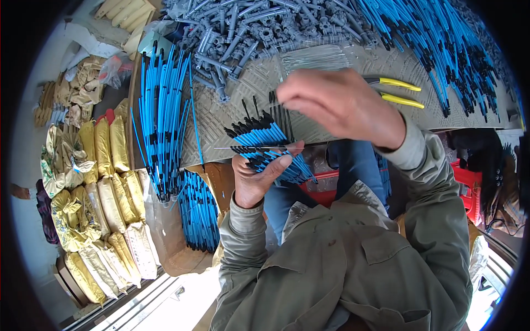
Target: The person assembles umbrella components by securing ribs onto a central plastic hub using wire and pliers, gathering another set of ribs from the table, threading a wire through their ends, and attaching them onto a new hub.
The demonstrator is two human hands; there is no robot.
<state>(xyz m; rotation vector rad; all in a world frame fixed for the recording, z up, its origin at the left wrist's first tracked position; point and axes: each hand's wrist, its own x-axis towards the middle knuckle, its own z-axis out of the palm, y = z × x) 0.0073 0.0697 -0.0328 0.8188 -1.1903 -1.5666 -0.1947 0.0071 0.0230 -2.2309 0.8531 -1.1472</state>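
My left hand is closed around a bundle of blue rods with black ends, held over my lap at the table's front edge. A thin straight wire lies across the bundle, under my left fingers and thumb. My right hand hovers over the table, just beyond the bundle and to its right. Its fingers are pressed together and bent downward; whatever is at their tips, if anything, is hidden. Several thin black rods show just below those fingertips. Pliers with yellow handles lie on the table beyond my right wrist.
Grey plastic fittings are heaped at the back. More blue rods lie at the table's left and back right. Thin wires lie mid-table. A box of blue rods stands below left, near stacked yellow packets.
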